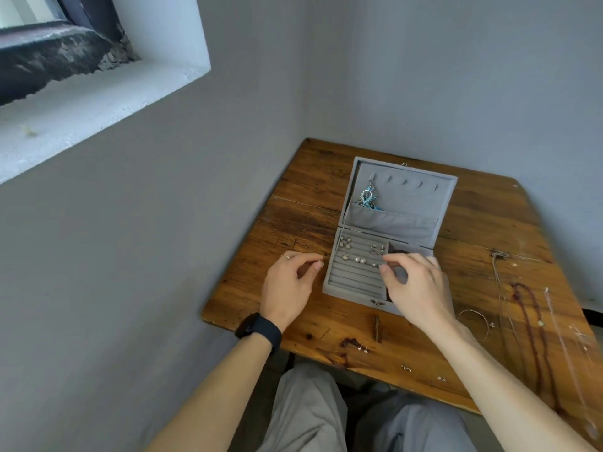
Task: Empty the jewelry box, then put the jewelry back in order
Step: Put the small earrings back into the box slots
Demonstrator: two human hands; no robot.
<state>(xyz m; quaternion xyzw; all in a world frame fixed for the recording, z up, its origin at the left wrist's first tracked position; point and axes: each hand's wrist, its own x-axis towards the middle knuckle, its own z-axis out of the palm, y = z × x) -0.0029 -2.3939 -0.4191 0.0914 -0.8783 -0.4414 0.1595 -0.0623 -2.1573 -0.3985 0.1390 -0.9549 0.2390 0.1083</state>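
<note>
A grey velvet jewelry box (355,282) lies open on the wooden table (313,203), its lid (434,203) tilted back. Blue dangling earrings (368,196) hang from a hook in the lid. Several small earrings (354,258) sit in the slotted tray. My left hand (287,285), just left of the box, pinches a small earring (319,263) between thumb and forefinger. My right hand (414,285) hovers over the box's right side, fingertips curled at the tray's right edge; whether it holds anything is hidden.
Right of the box lie a dark beaded necklace (528,324), thin chains (561,331) and a thin bangle (476,321). Small studs (363,348) lie near the table's front edge. Walls close in behind and left. My knees are under the table.
</note>
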